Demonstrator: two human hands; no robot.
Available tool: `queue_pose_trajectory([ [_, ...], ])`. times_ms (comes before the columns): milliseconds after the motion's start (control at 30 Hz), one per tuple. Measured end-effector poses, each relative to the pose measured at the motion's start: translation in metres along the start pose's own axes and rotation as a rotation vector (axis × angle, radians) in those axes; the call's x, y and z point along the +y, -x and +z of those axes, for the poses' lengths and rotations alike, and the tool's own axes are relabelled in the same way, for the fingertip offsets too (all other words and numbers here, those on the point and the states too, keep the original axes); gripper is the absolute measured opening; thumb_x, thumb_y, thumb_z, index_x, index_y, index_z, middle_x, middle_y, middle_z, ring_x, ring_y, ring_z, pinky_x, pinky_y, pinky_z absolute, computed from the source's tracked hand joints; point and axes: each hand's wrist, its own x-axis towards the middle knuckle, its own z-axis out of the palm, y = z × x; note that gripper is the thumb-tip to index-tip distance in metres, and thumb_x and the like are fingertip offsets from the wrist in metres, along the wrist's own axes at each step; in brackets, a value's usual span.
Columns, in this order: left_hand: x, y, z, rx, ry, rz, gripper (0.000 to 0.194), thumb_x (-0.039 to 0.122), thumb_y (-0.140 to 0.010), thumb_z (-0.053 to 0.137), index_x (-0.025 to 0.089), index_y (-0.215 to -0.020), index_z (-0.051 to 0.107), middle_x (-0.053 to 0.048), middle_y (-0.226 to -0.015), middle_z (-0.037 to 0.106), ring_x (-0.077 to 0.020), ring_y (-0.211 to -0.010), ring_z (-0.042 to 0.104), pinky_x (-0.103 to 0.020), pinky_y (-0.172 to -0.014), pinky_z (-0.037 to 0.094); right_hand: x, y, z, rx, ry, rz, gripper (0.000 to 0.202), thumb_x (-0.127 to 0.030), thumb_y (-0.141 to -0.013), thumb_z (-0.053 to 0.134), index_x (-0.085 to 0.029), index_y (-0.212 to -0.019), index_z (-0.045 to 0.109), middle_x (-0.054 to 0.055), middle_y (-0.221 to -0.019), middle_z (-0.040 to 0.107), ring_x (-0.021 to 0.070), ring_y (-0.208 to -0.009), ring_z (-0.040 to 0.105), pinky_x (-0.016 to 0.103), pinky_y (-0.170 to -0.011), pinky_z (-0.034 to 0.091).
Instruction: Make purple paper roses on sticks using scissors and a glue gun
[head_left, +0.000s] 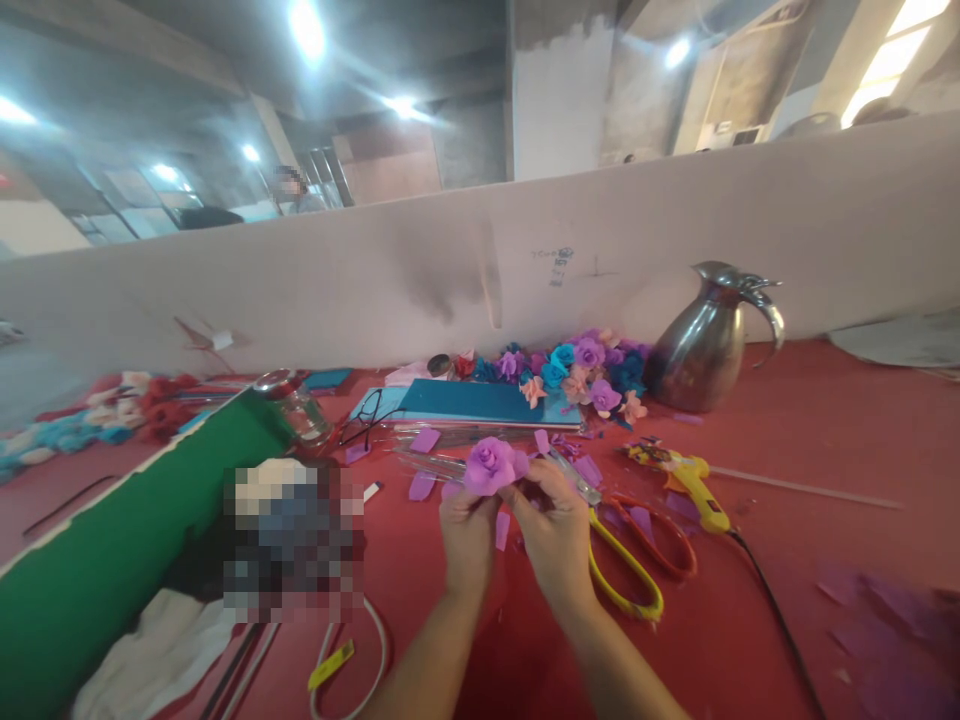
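Note:
A purple paper rose [493, 466] is held up over the red table between my two hands. My left hand [469, 530] pinches its lower left side, and my right hand [551, 510] grips it from the right with thumb and fingers closed. The stem, if there is one, is hidden by my hands. Loose purple paper petals [424, 440] lie around and behind the flower. Just right of my right hand lies a pair of scissors [626, 570] with one yellow and one red handle.
A yellow glue gun [697, 490] with a clear glue stick lies right. Behind stand a metal jug [701, 340], a pile of finished paper flowers [585, 370], blue paper sheets [472, 398] and eyeglasses [367, 418]. A glass jar [294, 405] and green board [150, 510] are left.

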Motion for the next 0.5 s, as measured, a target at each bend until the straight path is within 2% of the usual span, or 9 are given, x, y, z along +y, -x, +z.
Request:
queue_pose_trajectory([
  [100, -0.002, 0.001, -0.001, -0.049, -0.003, 0.028, 0.016, 0.019, -0.059, 0.075, 0.02, -0.075, 0.078, -0.001, -0.072, 0.074, -0.0199, -0.074, 0.066, -0.032, -0.075, 0.053, 0.001, 0.002, -0.001, 0.026, 0.108, -0.063, 0.009, -0.022, -0.076, 0.063, -0.02, -0.067, 0.066, -0.001, -0.066, 0.057, 0.014, -0.062, 0.05, 0.024, -0.057, 0.04],
  [233, -0.004, 0.005, 0.0, -0.094, -0.026, 0.01, 0.012, 0.02, -0.059, 0.073, 0.018, -0.07, 0.077, -0.002, -0.066, 0.072, -0.0209, -0.069, 0.064, -0.034, -0.071, 0.052, 0.006, 0.006, -0.001, 0.075, 0.214, -0.138, 0.009, -0.016, -0.073, 0.061, -0.021, -0.071, 0.068, 0.002, -0.073, 0.06, 0.0168, -0.069, 0.055, 0.027, -0.062, 0.044],
  [367, -0.004, 0.005, -0.002, -0.114, -0.024, -0.052, 0.006, 0.02, -0.064, 0.07, 0.016, -0.065, 0.073, -0.001, -0.064, 0.068, -0.0167, -0.064, 0.06, -0.031, -0.068, 0.049, 0.006, 0.006, 0.0, 0.036, 0.242, -0.069, 0.002, -0.02, -0.072, 0.067, -0.022, -0.072, 0.068, 0.003, -0.078, 0.059, 0.0183, -0.073, 0.055, 0.029, -0.065, 0.045],
  [500, 0.001, -0.006, -0.005, -0.102, 0.158, -0.196, 0.012, 0.02, -0.061, 0.076, 0.015, -0.065, 0.066, 0.001, -0.061, 0.062, -0.011, -0.058, 0.056, -0.023, -0.062, 0.046, 0.001, 0.005, 0.0, 0.018, 0.177, -0.009, 0.012, -0.028, -0.078, 0.065, -0.023, -0.086, 0.07, 0.004, -0.08, 0.06, 0.0182, -0.071, 0.054, 0.03, -0.064, 0.044],
])
